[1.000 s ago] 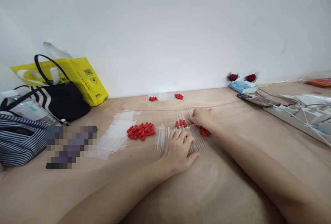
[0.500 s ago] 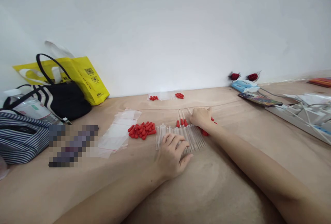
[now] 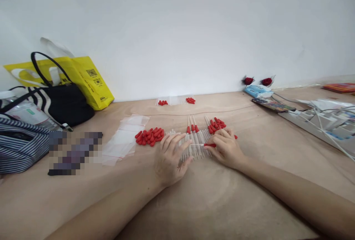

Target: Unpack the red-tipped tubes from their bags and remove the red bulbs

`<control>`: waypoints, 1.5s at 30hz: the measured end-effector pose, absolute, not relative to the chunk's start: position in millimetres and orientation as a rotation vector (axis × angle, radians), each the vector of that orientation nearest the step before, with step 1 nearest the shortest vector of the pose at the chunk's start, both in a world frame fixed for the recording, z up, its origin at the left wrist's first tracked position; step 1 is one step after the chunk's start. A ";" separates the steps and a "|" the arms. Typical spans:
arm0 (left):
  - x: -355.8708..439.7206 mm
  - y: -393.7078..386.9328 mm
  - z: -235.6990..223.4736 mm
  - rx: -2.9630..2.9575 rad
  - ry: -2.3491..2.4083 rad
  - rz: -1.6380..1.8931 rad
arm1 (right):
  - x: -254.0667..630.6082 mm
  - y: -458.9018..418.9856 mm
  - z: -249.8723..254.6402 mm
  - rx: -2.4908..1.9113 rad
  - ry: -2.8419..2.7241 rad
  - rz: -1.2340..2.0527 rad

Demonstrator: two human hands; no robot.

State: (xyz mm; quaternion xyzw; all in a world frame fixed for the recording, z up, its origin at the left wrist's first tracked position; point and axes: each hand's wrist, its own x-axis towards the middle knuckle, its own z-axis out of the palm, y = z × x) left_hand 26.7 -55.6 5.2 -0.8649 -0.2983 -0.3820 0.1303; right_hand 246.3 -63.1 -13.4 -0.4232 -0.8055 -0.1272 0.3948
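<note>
A glass dropper with a red rubber bulb point(image 3: 210, 145) lies crosswise above a row of clear glass tubes point(image 3: 199, 152). My right hand point(image 3: 226, 147) pinches it by the bulb, the tube pointing left. My left hand point(image 3: 172, 156) rests over the left part of the row, thumb and fingers apart, its index fingertip by the tube's end; whether it touches is hard to tell. Behind the row lie several droppers with red bulbs fitted point(image 3: 192, 127). One heap of loose red bulbs point(image 3: 149, 136) is left of the row, another point(image 3: 216, 124) right of it, partly behind my right hand.
Clear zip bags point(image 3: 124, 138) lie on the left of the wooden table. Two small groups of red bulbs point(image 3: 163, 102) sit by the wall. Bags, including a yellow one point(image 3: 93, 84), stand at far left. A tissue pack point(image 3: 258, 91) and a cable-strewn power strip point(image 3: 313, 121) are right.
My right hand has come back from behind the row towards me and now holds a dropper by its bulb. My left hand has shifted slightly left. The view has moved a little.
</note>
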 end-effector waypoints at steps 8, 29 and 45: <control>10.2 -29.9 5.1 -2.601 -0.691 -0.795 | 203.6 -57.1 -13.0 -0.868 -2.061 -0.433; 7.2 -34.8 4.1 -2.576 -0.575 -0.891 | 214.7 -68.5 -11.5 -0.823 -2.143 -0.653; 7.0 -35.1 4.0 -2.569 -0.588 -0.944 | 218.0 -68.4 -14.0 -0.751 -2.140 -0.568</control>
